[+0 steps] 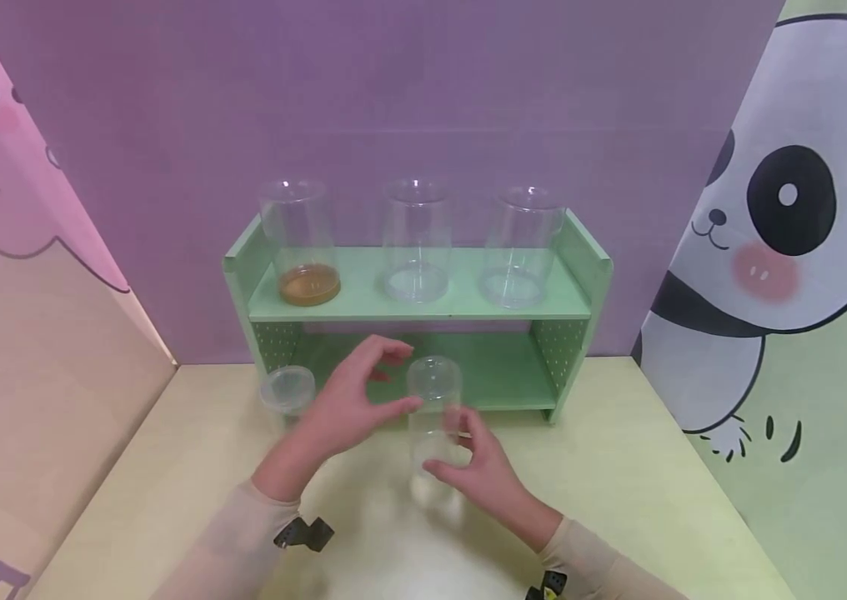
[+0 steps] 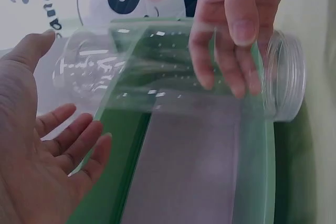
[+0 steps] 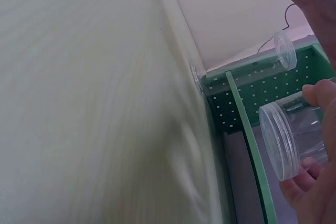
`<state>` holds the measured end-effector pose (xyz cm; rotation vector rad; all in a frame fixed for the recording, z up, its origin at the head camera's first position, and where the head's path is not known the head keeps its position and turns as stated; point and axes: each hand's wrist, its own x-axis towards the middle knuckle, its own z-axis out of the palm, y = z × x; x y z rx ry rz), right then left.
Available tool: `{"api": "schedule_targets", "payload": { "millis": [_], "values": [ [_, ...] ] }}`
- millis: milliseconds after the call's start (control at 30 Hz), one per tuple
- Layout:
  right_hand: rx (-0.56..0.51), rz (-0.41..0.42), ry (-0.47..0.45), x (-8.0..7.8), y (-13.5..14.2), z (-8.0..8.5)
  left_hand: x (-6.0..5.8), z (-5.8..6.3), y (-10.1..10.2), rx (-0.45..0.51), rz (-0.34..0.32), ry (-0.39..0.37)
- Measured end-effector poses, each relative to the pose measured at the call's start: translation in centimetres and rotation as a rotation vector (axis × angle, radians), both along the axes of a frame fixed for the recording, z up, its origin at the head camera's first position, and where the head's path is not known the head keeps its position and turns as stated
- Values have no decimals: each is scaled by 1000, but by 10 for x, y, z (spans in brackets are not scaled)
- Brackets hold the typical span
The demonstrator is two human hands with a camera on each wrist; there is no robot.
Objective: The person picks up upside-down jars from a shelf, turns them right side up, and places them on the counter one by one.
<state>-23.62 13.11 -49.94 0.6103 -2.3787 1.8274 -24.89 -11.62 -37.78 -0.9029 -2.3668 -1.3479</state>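
My right hand (image 1: 483, 462) grips a tall clear plastic jar (image 1: 434, 417) low on its side, in front of the green shelf. The jar stands upright in the air, its ridged end (image 3: 278, 140) facing down, a little off the table in the right wrist view. Near the jar's upper end is my left hand (image 1: 352, 404), fingers spread and thumb apart from them. In the left wrist view the left palm (image 2: 31, 145) faces the jar's plain end, while fingers of the right hand (image 2: 231, 40) lie across the jar's wall.
On the green shelf's (image 1: 423, 317) upper board stand a brown-based clear jar (image 1: 308, 283) and two all-clear jars, a middle jar (image 1: 416, 283) and a right jar (image 1: 513, 287). Another clear jar (image 1: 288, 387) stands at the shelf's left front, partly behind my left arm. A purple panel (image 1: 423, 100) rises behind.
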Motion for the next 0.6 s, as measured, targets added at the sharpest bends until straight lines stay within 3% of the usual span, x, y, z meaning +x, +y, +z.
{"api": "schedule_targets", "payload": {
  "millis": [300,600],
  "values": [
    [37,61,79,-1,-1,-1,-2,-2,21,-70,-47,-10],
    [112,55,86,-1,4,5,-2,0,17,-44,-49,35]
  ]
}}
